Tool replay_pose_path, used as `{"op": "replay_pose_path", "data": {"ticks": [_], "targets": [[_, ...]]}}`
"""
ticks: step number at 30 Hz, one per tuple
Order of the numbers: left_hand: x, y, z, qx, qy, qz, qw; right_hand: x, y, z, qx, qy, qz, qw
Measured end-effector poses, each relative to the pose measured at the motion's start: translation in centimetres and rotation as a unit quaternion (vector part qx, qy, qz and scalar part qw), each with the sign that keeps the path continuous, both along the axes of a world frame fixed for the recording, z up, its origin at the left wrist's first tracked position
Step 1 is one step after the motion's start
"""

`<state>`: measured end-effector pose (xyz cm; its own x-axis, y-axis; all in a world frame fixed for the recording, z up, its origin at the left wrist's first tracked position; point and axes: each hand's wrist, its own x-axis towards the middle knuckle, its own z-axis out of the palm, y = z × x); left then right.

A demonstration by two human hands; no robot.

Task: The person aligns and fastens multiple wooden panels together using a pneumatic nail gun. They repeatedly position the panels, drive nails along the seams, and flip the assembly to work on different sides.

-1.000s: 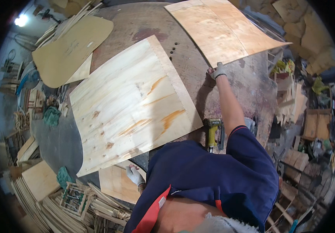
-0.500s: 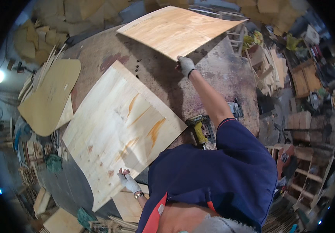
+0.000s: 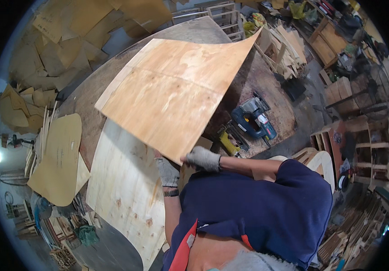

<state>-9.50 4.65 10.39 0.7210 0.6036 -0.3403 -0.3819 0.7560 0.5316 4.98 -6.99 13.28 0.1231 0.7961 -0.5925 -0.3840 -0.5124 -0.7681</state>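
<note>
tan plywood sheet (image 3: 176, 99), grey gloves, perhaps blue saw (image 3: 254, 119).

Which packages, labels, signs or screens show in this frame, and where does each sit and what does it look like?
Label: a small white and red patch on the blue power saw that lies on the round worktable, right of the lifted plywood sheet.
No packages, signs or screens can be made out; any other markings are too small to tell.

Two gloved hands, left hand (image 3: 167, 171) and right hand (image 3: 202, 158), showing. Two plywood sheets lying: raised sheet (image 3: 176, 95), flat sheet (image 3: 126, 189). One blue saw (image 3: 253, 119) and one yellow nail gun (image 3: 228, 141) sitting.
</note>
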Motion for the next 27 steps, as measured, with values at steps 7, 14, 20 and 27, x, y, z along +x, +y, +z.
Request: {"op": "replay_pose_path", "data": {"ticks": [7, 14, 20, 27], "targets": [[-8.8, -0.9, 1.1, 0.083, 0.238, 0.047, 0.967, 1.6, -3.6, 1.4, 0.080, -0.026, 0.190, 0.978], [-27.7, 1.2, 3.3, 0.042, 0.286, 0.042, 0.956, 8.0, -11.0, -1.6, -0.030, -0.205, 0.264, 0.942], [-37.7, 2.1, -0.3, 0.043, 0.363, 0.017, 0.931, 12.5, -16.6, -2.2, -0.245, -0.290, 0.247, 0.892], [-39.2, 4.5, -6.8, 0.165, 0.712, -0.074, 0.678, 27.6, -23.5, -3.9, -0.354, -0.585, -0.143, 0.715]]}}
